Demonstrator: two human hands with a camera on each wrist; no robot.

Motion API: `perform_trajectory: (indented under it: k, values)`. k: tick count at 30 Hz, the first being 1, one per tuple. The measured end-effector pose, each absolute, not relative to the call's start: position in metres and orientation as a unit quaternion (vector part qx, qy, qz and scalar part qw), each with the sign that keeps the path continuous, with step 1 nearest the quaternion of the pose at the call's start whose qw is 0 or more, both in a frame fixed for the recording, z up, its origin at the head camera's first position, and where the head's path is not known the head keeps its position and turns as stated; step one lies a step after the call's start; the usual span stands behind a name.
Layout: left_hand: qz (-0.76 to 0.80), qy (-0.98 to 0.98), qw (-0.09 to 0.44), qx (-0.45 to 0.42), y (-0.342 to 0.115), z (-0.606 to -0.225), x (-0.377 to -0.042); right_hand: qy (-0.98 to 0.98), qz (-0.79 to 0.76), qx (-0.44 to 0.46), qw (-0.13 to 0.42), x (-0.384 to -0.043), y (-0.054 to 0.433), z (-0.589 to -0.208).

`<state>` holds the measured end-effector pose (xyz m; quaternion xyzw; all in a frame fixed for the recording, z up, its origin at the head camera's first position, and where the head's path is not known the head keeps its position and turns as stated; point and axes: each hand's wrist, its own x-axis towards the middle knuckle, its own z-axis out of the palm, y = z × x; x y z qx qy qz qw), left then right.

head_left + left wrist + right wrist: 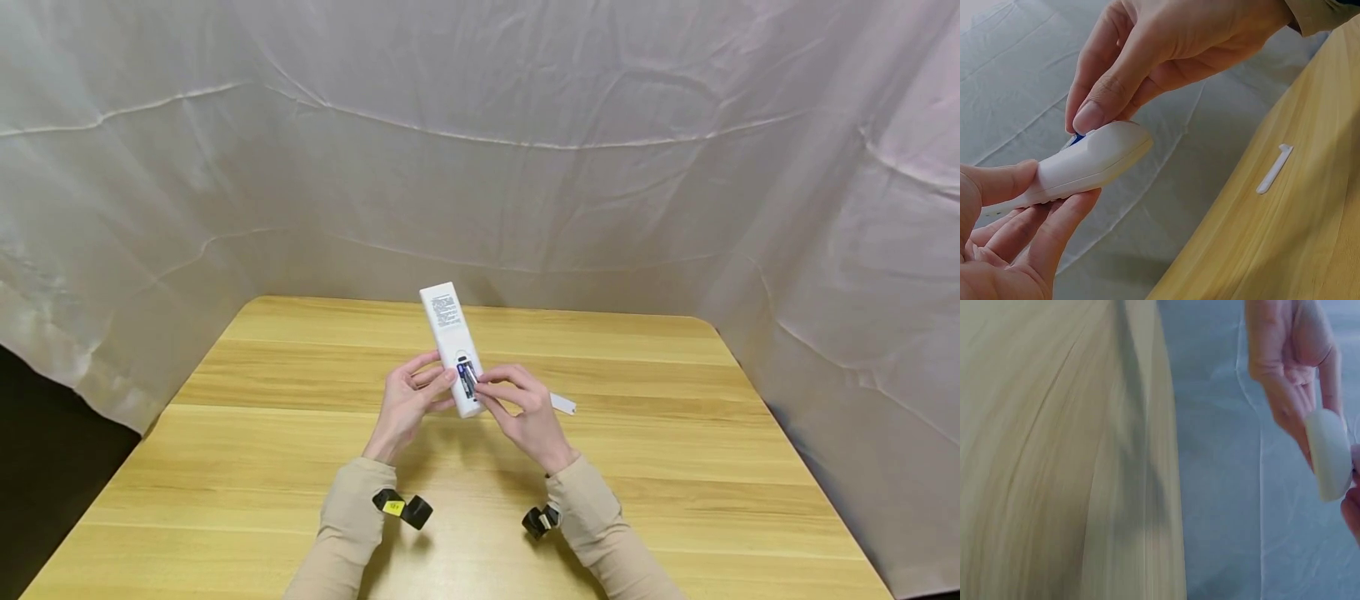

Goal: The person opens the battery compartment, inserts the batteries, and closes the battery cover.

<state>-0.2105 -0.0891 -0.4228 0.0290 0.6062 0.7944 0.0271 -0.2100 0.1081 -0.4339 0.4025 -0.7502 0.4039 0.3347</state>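
My left hand (405, 407) holds a white remote control (447, 325) by its sides above the table, its printed back turned toward me. The battery compartment is uncovered, and a dark blue and silver battery (469, 379) shows in it at a slant. With thumb and fingertips, my right hand (531, 414) pinches the battery at the compartment's edge. In the left wrist view, a bit of blue shows beneath the right thumb; the fingers hide the rest. Only the remote's rounded end (1327, 456) appears in the right wrist view.
The white battery cover (1274, 170) lies on the wooden table (262, 467), to the right of the remote and partly behind my right hand in the head view. Pale cloth (480, 192) hangs around the back and sides of the table.
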Motion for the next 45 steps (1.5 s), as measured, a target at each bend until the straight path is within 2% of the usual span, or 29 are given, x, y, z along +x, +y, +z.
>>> perform_trajectory:
  k: [12,20,25,35,45]
  values:
    - [0.798,0.600,0.035,0.041,-0.090,-0.422,-0.210,-0.753,0.460,0.334,0.332,-0.202,0.098,-0.433]
    - [0.802,0.593,0.051,0.056,-0.089,-0.420,-0.207,-0.709,0.640,0.229,0.188,-0.197,0.095,-0.431]
    - [0.800,0.595,0.056,0.062,-0.089,-0.421,-0.206,-0.712,0.651,0.203,0.165,-0.197,0.095,-0.430]
    - [0.799,0.594,0.062,0.072,-0.087,-0.422,-0.207,-0.723,0.655,0.155,0.157,-0.196,0.092,-0.428]
    - [0.796,0.597,0.066,0.076,-0.085,-0.420,-0.206,-0.704,0.704,0.081,0.049,-0.199,0.096,-0.423]
